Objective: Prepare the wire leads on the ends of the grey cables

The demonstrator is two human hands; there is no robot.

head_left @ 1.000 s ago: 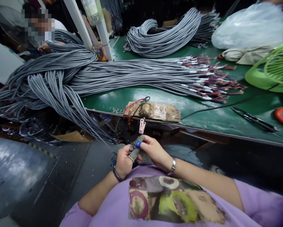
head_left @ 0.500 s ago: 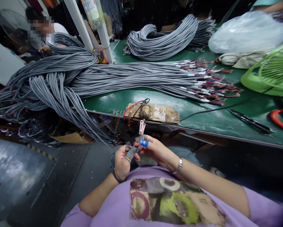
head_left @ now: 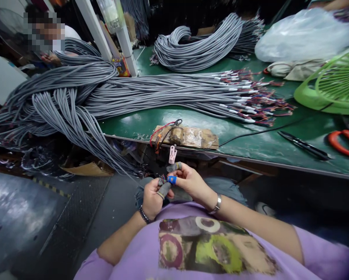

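L hand (head_left: 153, 198) pinches thin coloured wires (head_left: 162, 177) b/w thumb & index, on near side of the wooden board (head_left: 198, 137); R hand (head_left: 194, 186) has thumb at same wires, index raised apart, can't tell if its other fingers grip. Vs. half a sec ago, R thumb & index have parted, so prob. mid-handling, strands b/w pinches. Count: 3 grey finger cots (head_left: 164, 190), 1 blue thumb band (head_left: 172, 179), 1 pink clothespin (head_left: 172, 154) at board's near edge; right of board, 1 black snips (head_left: 304, 146), 1 red-handled tool (head_left: 334, 142), 1 green fan (head_left: 311, 93); beyond board, grey cables (head_left: 151, 91), too many to count.
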